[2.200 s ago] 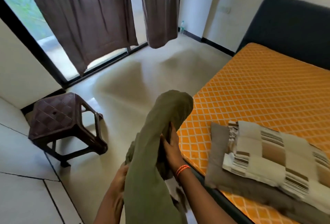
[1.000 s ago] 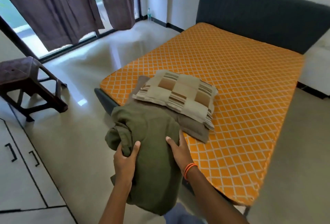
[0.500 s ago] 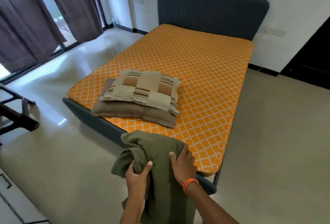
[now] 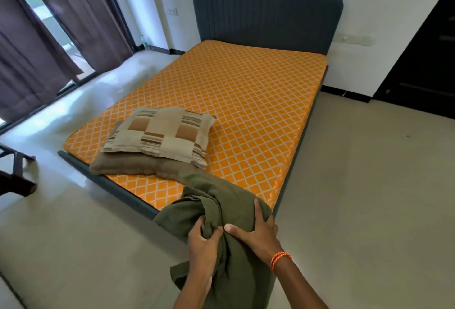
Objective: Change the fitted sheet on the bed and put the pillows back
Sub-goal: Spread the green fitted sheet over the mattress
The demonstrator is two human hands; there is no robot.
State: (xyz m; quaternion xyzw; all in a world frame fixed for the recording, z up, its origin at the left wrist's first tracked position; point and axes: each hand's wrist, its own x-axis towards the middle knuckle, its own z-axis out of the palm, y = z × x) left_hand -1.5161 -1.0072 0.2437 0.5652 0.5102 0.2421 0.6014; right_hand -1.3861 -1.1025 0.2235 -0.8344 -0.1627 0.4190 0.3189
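two pillows are lying stacked on the mattress: one patterned pillow (image 4: 157, 133) and one plain brown pillow (image 4: 138, 164) beneath it. one orange mattress (image 4: 246, 91) is sitting on one dark bed frame with one headboard (image 4: 266, 15). one olive green sheet (image 4: 221, 212) is showing, bundled. two hands are showing: one left hand (image 4: 203, 242) and one right hand (image 4: 258, 232). one orange wristband (image 4: 280, 259) is showing. two curtain panels (image 4: 73, 13) are hanging. part of one dark stool (image 4: 14, 180) is showing.
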